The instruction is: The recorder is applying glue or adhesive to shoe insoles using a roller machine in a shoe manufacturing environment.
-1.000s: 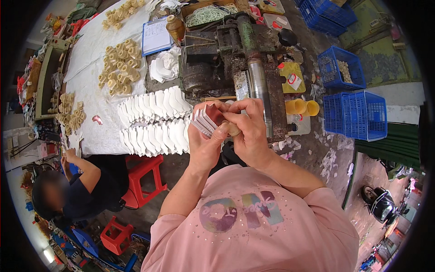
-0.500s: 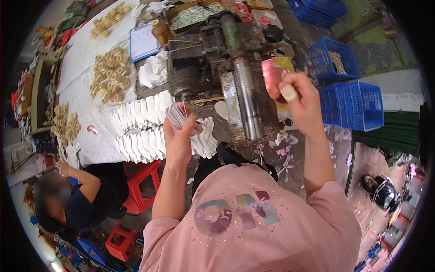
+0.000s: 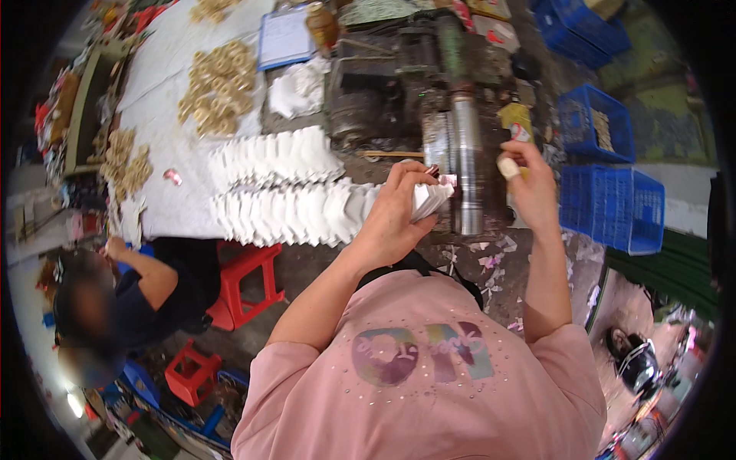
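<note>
My left hand (image 3: pixel 392 218) is closed around the near right end of a row of white folded pieces (image 3: pixel 287 215). Its fingers and thumb pinch a small white stack (image 3: pixel 431 201), and a bit of dark red and pink shows by the fingertips. My right hand (image 3: pixel 534 192) is raised to the right of the steel shaft (image 3: pixel 466 165), fingers curled on a short pale cylinder (image 3: pixel 508 168) with a rounded end. A second row of white folded pieces (image 3: pixel 272 159) lies just behind the first.
The shaft belongs to a dark, greasy machine (image 3: pixel 364 96). Heaps of tan rings (image 3: pixel 218 92) and a blue clipboard (image 3: pixel 285 37) lie on the white-covered table. Blue crates (image 3: pixel 609 207) stand at right. A co-worker's arm (image 3: pixel 149 276) and red stools (image 3: pixel 249 287) are at left.
My left hand has moved right and down onto the white pieces; its fanned cards no longer show clearly. The pink-red strip by my right hand is gone from sight. My view has shifted left.
</note>
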### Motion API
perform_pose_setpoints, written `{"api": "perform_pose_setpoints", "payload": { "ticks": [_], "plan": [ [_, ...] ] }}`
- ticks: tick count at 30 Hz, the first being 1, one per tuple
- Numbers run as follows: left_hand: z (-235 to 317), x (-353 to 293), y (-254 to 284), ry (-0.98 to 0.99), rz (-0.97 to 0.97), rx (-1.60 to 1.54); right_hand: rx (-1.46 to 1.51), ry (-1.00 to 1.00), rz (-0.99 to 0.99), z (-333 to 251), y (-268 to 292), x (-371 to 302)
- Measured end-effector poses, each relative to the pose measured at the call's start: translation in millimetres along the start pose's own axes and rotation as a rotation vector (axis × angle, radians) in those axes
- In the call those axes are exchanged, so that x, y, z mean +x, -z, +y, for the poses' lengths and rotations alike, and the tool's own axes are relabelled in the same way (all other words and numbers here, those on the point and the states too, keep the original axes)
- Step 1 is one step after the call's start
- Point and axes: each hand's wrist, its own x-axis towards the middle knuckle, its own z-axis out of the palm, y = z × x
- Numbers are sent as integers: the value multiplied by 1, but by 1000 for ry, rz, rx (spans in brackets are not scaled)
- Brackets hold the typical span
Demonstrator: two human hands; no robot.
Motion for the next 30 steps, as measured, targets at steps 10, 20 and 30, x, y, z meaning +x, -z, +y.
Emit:
{"api": "perform_pose_setpoints", "payload": {
  "ticks": [10, 20, 30],
  "plan": [
    [-127, -111, 97, 230, 408, 695, 222, -59, 66, 5, -4, -6],
    [-108, -128, 93, 509, -60, 642, 239, 41, 92, -26, -7, -11],
    [8, -28, 22, -51, 160, -868, 166, 480, -161, -88, -79, -45]
  ]
}}
